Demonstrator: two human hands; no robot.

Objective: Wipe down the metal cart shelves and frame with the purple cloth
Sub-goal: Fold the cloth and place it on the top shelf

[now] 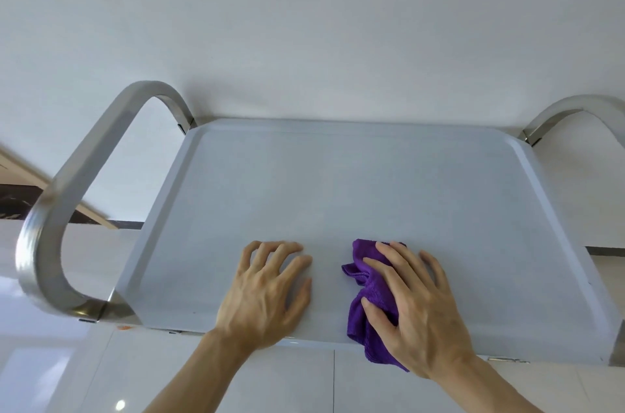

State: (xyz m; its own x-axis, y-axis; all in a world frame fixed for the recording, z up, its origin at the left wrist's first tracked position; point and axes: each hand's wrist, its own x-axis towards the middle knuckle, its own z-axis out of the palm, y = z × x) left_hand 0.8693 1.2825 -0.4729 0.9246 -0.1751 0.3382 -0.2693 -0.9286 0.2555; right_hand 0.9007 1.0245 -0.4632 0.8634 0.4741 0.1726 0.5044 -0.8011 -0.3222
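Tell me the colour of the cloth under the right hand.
Purple cloth, seen in the head view.

Both arms come up from the bottom of the view, bare to the elbow. The left hand [267,291] lies palm down near the front edge of the top shelf [338,182], fingers spread and a little bent, fingertips touching it. The right hand [416,307] lies just beside it, palm down, fingers spread and pressing flat on the purple cloth [363,311] at the front edge.

Brushed-metal frame [57,209], fuzzy purple cloth [368,280]
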